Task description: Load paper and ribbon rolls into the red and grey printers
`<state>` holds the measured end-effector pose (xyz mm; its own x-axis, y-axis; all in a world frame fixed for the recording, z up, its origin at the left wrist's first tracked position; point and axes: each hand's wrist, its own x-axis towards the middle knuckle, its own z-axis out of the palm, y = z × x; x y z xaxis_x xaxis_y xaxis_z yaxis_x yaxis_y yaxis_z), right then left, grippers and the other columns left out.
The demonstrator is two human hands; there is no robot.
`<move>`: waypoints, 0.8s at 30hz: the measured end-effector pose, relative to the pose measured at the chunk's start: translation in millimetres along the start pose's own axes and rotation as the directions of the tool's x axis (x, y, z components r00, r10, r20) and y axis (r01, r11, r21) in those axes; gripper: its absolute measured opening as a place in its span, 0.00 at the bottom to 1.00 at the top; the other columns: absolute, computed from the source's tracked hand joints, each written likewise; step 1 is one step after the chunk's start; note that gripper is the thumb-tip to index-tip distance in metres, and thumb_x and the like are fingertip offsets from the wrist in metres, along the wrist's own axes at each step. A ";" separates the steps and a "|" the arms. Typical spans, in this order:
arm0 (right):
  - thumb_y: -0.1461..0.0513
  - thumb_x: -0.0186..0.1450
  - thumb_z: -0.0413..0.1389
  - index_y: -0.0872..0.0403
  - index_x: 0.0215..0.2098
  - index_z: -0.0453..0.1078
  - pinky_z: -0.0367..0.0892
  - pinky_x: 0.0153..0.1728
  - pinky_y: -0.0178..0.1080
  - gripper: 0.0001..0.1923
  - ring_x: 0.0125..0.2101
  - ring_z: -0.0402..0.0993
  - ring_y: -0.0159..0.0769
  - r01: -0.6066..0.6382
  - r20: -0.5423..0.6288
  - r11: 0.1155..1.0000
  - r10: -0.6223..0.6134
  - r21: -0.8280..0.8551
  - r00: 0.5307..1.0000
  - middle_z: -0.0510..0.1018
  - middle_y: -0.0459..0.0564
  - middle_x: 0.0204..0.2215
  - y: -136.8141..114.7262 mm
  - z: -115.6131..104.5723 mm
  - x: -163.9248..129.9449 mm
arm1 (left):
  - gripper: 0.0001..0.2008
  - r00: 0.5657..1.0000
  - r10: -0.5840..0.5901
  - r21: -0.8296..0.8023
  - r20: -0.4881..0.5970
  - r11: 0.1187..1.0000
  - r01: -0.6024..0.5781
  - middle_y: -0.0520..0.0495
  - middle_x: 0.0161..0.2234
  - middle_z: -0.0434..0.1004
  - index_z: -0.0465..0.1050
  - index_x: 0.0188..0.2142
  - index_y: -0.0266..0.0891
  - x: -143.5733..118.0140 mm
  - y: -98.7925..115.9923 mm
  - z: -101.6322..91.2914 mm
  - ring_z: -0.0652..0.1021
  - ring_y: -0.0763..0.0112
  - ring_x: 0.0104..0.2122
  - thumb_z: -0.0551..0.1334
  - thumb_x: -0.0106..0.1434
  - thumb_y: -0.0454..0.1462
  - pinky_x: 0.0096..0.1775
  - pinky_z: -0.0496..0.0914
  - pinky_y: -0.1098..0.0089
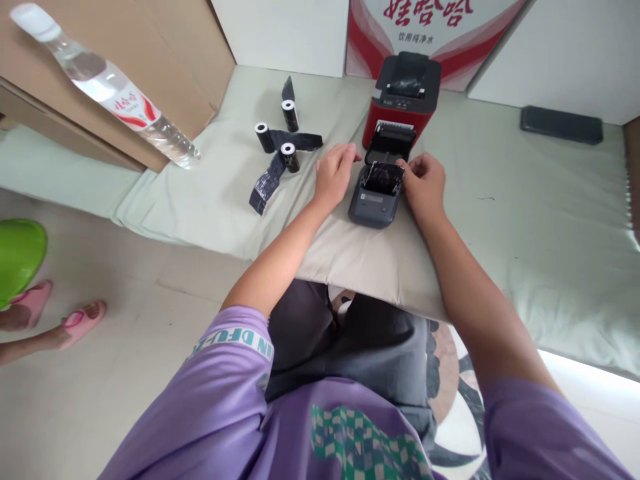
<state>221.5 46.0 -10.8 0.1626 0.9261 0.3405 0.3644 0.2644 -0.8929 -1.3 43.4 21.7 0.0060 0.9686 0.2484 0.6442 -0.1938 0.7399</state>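
Grey, the small printer [375, 200] lies on a pale mat [525, 220] in front of the person, its long axis running away from them toward the red printer [403, 100] just behind it; its lid stands open, showing a dark roll [384, 177] in the bay. Left of it lie three black rolls [283, 137] with loose strips, well clear of the hands; a water bottle [110, 83] leans against cardboard [150, 53] farther left; a dark flat bar [561, 125] lies far right; a green bowl [17, 257] and pink slippers [75, 320] sit on the floor at the left edge. The left hand [334, 173] rests curled against the printer's left side, fingers bent, gripping nothing visible; the right hand [425, 183] touches the roll's right end, fingers closed on it. Both forearms reach forward, elbows out.
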 end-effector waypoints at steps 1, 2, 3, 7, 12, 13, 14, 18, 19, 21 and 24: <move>0.26 0.59 0.58 0.49 0.33 0.70 0.81 0.48 0.62 0.36 0.43 0.82 0.51 0.018 -0.028 0.999 -0.019 -0.037 0.999 0.79 0.51 0.31 0.6 2.8 0.2 | 0.28 1.000 0.020 0.010 0.022 1.000 -0.020 0.51 0.55 0.82 0.81 0.49 0.48 -1.4 1.5 -0.8 0.77 0.65 0.64 0.40 0.83 0.47 0.69 0.67 0.59; 0.26 0.59 0.58 0.49 0.31 0.69 0.80 0.50 0.62 0.36 0.43 0.81 0.50 0.035 -0.037 0.997 -0.038 -0.065 0.999 0.77 0.50 0.29 0.6 4.5 0.1 | 0.27 0.998 0.037 0.017 0.047 0.999 -0.038 0.51 0.56 0.81 0.81 0.49 0.49 -2.7 3.0 -1.8 0.76 0.64 0.65 0.42 0.83 0.47 0.69 0.67 0.59; 0.26 0.59 0.57 0.48 0.30 0.68 0.80 0.50 0.62 0.36 0.42 0.81 0.49 0.047 -0.035 0.996 -0.050 -0.081 0.998 0.76 0.49 0.29 0.2 5.4 -0.3 | 0.25 0.996 0.054 0.017 0.074 0.998 -0.055 0.52 0.57 0.81 0.82 0.49 0.50 -3.9 4.2 -2.8 0.76 0.63 0.66 0.44 0.82 0.46 0.70 0.67 0.59; 0.26 0.60 0.57 0.48 0.31 0.68 0.80 0.49 0.61 0.36 0.39 0.79 0.48 0.040 -0.001 0.998 -0.040 -0.052 0.999 0.75 0.49 0.28 -2.5 3.8 -2.7 | 0.21 0.970 0.187 -0.110 0.155 0.979 -0.171 0.50 0.53 0.84 0.84 0.41 0.47 -7.5 4.2 -6.7 0.79 0.62 0.61 0.50 0.79 0.41 0.68 0.69 0.59; 0.25 0.60 0.54 0.47 0.31 0.66 0.80 0.45 0.57 0.36 0.33 0.76 0.43 0.028 -0.011 1.000 -0.028 0.007 1.000 0.73 0.48 0.27 -4.8 3.2 -2.1 | 0.14 0.898 0.379 -0.319 0.222 0.899 -0.301 0.45 0.51 0.85 0.86 0.40 0.44 -2.4 1.5 -16.8 0.82 0.63 0.54 0.59 0.71 0.40 0.61 0.73 0.60; 0.25 0.61 0.53 0.47 0.30 0.65 0.80 0.45 0.56 0.36 0.33 0.75 0.42 0.024 -0.014 1.000 -0.024 0.013 1.000 0.72 0.47 0.27 -5.6 3.4 -1.6 | 0.13 0.899 0.362 -0.276 0.247 0.916 -0.292 0.44 0.52 0.85 0.87 0.43 0.45 1.7 3.1 -20.7 0.82 0.61 0.55 0.61 0.71 0.40 0.62 0.72 0.58; 0.25 0.62 0.52 0.46 0.30 0.64 0.79 0.45 0.55 0.36 0.32 0.74 0.42 0.018 -0.014 1.000 -0.017 0.018 1.000 0.71 0.47 0.27 -6.6 3.6 -1.1 | 0.13 0.899 0.333 -0.207 0.284 0.937 -0.281 0.45 0.53 0.86 0.87 0.45 0.46 6.8 5.9 -24.8 0.82 0.59 0.56 0.62 0.70 0.40 0.64 0.70 0.55; 0.26 0.64 0.51 0.46 0.28 0.62 0.78 0.44 0.53 0.35 0.32 0.71 0.41 -0.014 -0.014 0.999 0.015 0.048 1.000 0.67 0.46 0.25 -9.6 3.6 0.5 | 0.13 0.833 0.212 0.119 0.511 0.942 -0.313 0.46 0.46 0.89 0.88 0.46 0.51 31.0 29.2 -34.3 0.83 0.53 0.54 0.67 0.64 0.39 0.70 0.61 0.46; 0.27 0.64 0.51 0.47 0.28 0.61 0.78 0.44 0.53 0.34 0.31 0.71 0.40 -0.016 -0.013 0.998 0.017 0.054 1.000 0.67 0.45 0.25 -9.8 3.6 0.5 | 0.12 0.805 0.182 0.189 0.565 0.921 -0.341 0.45 0.44 0.89 0.88 0.44 0.51 35.8 37.3 -33.0 0.83 0.51 0.53 0.68 0.63 0.38 0.71 0.60 0.45; 0.28 0.65 0.52 0.47 0.30 0.62 0.77 0.43 0.51 0.33 0.30 0.70 0.39 -0.014 -0.006 0.999 0.014 0.045 1.000 0.68 0.45 0.26 -9.6 4.0 0.1 | 0.09 0.755 0.135 0.298 0.641 0.864 -0.407 0.44 0.41 0.89 0.88 0.39 0.49 42.2 53.4 -26.1 0.83 0.50 0.53 0.69 0.60 0.37 0.71 0.59 0.47; 0.30 0.62 0.57 0.47 0.34 0.62 0.75 0.41 0.48 0.31 0.30 0.68 0.37 0.000 0.004 1.000 0.000 0.008 1.000 0.70 0.44 0.27 -8.0 5.3 -0.9 | 0.03 0.710 0.135 0.339 0.691 0.807 -0.483 0.41 0.38 0.88 0.86 0.31 0.45 46.2 71.0 -13.7 0.82 0.48 0.56 0.71 0.56 0.35 0.71 0.61 0.52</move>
<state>213.7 44.5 -5.6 0.1585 0.9272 0.3394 0.3574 0.2666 -0.8951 34.2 72.3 94.2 0.6199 0.7690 -0.1563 0.7762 -0.5718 0.2656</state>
